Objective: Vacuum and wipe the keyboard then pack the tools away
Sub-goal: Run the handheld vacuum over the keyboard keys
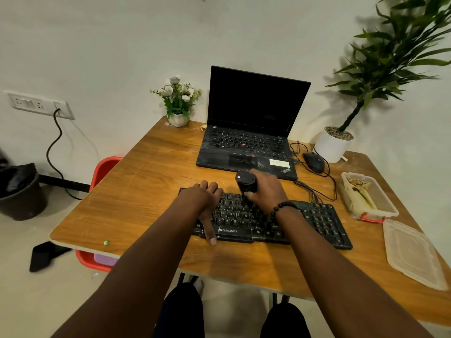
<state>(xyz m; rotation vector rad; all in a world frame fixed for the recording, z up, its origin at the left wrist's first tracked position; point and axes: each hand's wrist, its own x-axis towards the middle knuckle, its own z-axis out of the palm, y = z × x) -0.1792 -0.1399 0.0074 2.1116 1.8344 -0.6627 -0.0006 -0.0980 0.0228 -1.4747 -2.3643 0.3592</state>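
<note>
Vacuuming stage, by the look of it: wiping and packing not yet begun.

Keyboard (266,222) lying flat near the 6 o'clock edge of the wooden desk (151,181), just in front of the open laptop (251,132). Left hand (207,201) spread flat over the keyboard's 9 o'clock end, fingers straight, thumb reaching past the front edge, pinning the board. Right hand (266,191) wrapped round a small black handheld vacuum (246,182), fingers curled about its body, nozzle pointing down onto the upper key rows near the middle.

To do this well: keep the nozzle tip touching or just above the gaps, travel slowly row by row from 9 toward 3 o'clock, tilt slightly to reach between keys. Hold steady pressure with the flat hand to stop sliding; shift it aside before reaching the covered keys.

At 3 o'clock, an open plastic box (368,198) with a cloth-like thing inside, its lid (412,254) beside it toward 5 o'clock.
</note>
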